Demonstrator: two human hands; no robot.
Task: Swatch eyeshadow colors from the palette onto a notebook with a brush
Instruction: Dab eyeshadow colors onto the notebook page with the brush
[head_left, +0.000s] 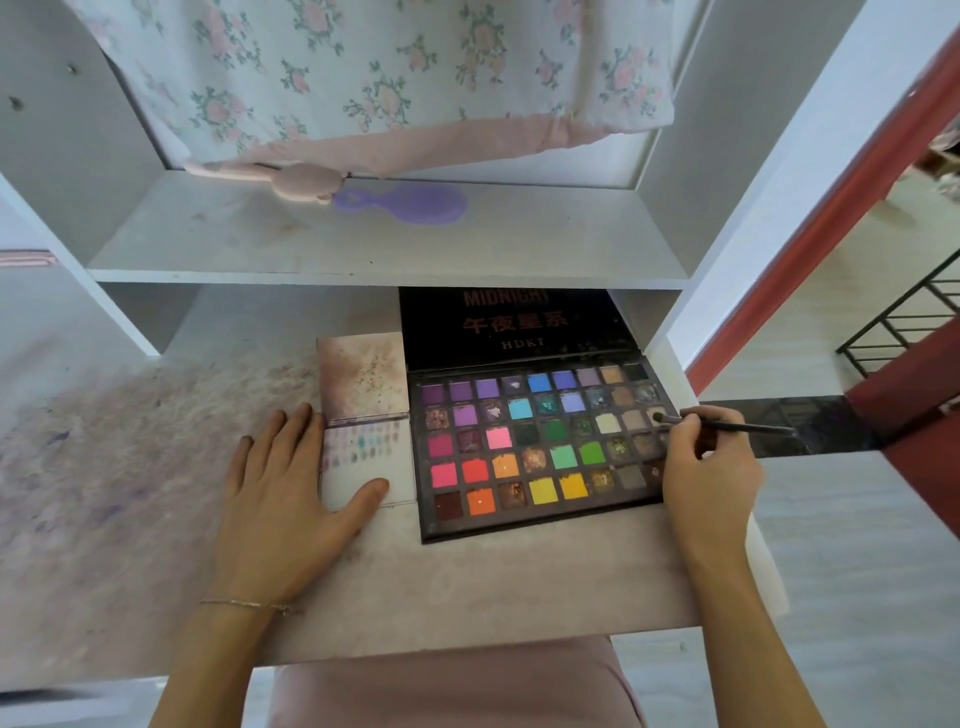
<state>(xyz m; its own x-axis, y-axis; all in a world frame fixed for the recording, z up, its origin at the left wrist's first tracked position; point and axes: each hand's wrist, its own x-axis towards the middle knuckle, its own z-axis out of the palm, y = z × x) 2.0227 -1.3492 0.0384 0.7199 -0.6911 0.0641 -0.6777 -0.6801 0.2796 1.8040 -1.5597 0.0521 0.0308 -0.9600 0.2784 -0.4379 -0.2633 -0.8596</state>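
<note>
1. Right hand (709, 467): your grip is pinched round the brush (727, 426), handle trailing outward to your right, bristle tip pointing inward at the palette's far right columns.
2. Left hand (291, 488): no grip at all; fingers lie straight and flat on the surface (467, 587), thumb pressing the lower page of the notebook (369, 431).
3. Palette (540, 447): open, directly inward of your brush grip and partly under that hand; dark lid raised behind it. Rows of square pans run from purples and blues through pinks, greens, oranges and yellows, with muted tans and browns nearest the brush. Several pans look worn or broken up.
4. Brush tip: at a pale tan pan in the second row, right end. Whether the bristles touch powder cannot be told.
5. Notebook: lies beyond the palette from the brush grip, touching its left edge. Small rows of pale pink, teal and lilac swatches already mark the upper part of the lower page; the upper page is stained and speckled.
6. Risk, judged: the right palm rests over the lower right pans, so it may pick up pigment and smear it.
7. Risk, judged: carrying a loaded brush across the whole palette could drop powder into other pans.
8. Risk, judged: lifting the thumb would let the notebook shift mid-stroke.
</note>
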